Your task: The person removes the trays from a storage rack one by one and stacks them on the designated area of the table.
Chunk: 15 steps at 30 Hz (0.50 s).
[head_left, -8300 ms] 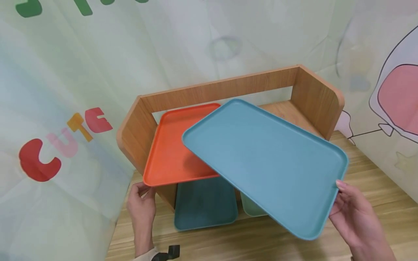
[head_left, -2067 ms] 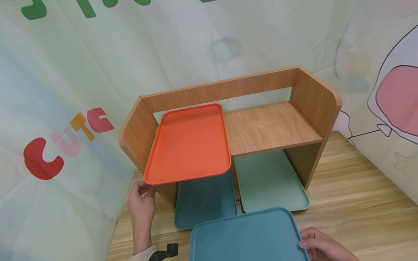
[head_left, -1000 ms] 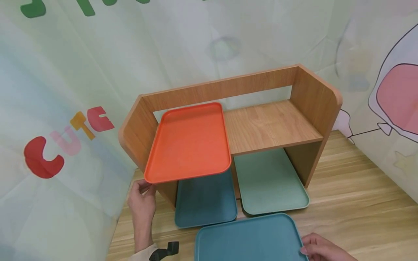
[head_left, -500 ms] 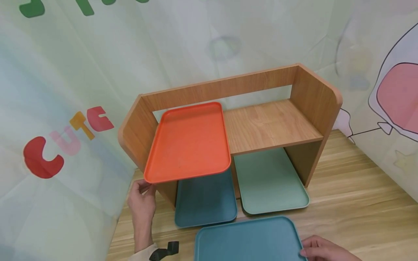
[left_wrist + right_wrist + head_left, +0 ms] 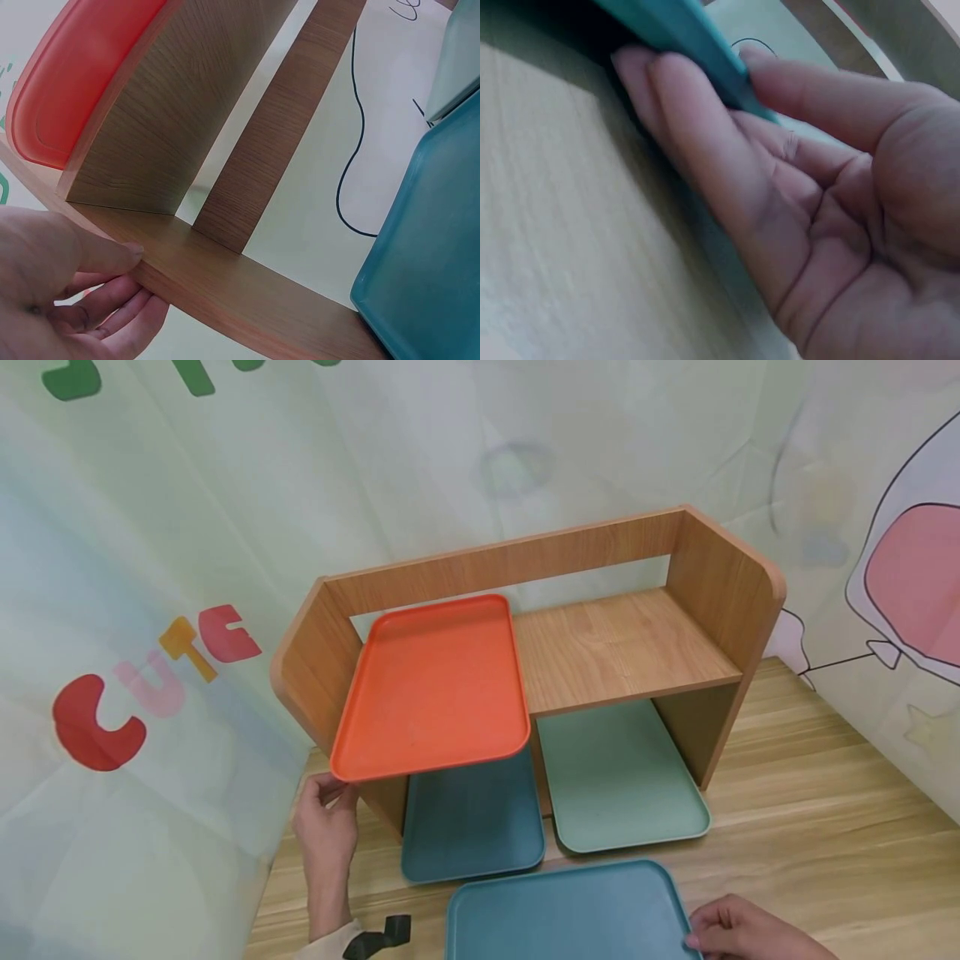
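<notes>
My left hand (image 5: 326,827) pinches the front edge of the left wooden side panel (image 5: 202,259) of a small desktop shelf, just below the orange tray (image 5: 435,693). That tray lies on the upper board at the left, its front sticking out past the edge. At the bottom of the head view my right hand (image 5: 750,931) holds a blue tray (image 5: 570,914) by its right edge, thumb on top and fingers underneath. The right wrist view shows this tray's rim (image 5: 705,45) between thumb and fingers, close over the table. Its near part is cut off in the head view.
Under the shelf's upper board (image 5: 622,647) lie a darker blue tray (image 5: 472,827) at the left and a pale green tray (image 5: 622,785) at the right. Both protrude at the front. A printed cloth (image 5: 225,527) hangs behind and beside the wood-grain table (image 5: 810,793).
The blue tray, held tilted over the shelf at first, has come down in front of it in my right hand. Over the last second it barely shifts. My left hand stays put.
</notes>
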### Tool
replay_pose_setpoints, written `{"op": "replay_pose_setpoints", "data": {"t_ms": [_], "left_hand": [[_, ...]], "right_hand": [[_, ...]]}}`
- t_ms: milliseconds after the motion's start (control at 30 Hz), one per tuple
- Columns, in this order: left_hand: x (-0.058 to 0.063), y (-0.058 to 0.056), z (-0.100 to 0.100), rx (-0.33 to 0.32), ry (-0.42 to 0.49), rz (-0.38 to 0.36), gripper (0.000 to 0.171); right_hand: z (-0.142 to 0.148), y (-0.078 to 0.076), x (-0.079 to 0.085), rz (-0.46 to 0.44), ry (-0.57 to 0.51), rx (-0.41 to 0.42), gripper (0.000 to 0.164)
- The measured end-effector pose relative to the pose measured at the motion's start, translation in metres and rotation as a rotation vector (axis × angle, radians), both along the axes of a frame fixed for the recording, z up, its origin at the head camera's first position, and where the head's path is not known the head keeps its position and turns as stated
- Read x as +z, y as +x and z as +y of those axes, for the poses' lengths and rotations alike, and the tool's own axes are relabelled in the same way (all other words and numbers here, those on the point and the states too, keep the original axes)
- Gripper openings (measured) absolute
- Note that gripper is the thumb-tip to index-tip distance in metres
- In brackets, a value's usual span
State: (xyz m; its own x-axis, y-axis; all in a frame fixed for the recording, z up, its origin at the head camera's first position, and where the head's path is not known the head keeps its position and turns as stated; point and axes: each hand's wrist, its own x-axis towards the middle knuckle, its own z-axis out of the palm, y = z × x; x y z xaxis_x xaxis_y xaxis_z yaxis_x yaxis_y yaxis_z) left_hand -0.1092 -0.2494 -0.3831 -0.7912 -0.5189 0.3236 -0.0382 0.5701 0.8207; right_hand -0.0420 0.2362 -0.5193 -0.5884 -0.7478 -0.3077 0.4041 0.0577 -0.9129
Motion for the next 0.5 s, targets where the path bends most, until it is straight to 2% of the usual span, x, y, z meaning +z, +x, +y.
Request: {"op": "replay_pose_setpoints", "data": {"t_ms": [267,500], "left_hand": [[-0.0008,0.0004,-0.0003,0.007,-0.004,-0.004,0.017],[0.0,0.0001,-0.0001,0.011,-0.004,-0.015,0.018]], "right_hand": [[-0.0029,0.0004,0.0035,0.129,0.173,-0.05,0.045],[-0.0077,0.0009,0.0094,0.213,0.34,-0.089,0.037]]}}
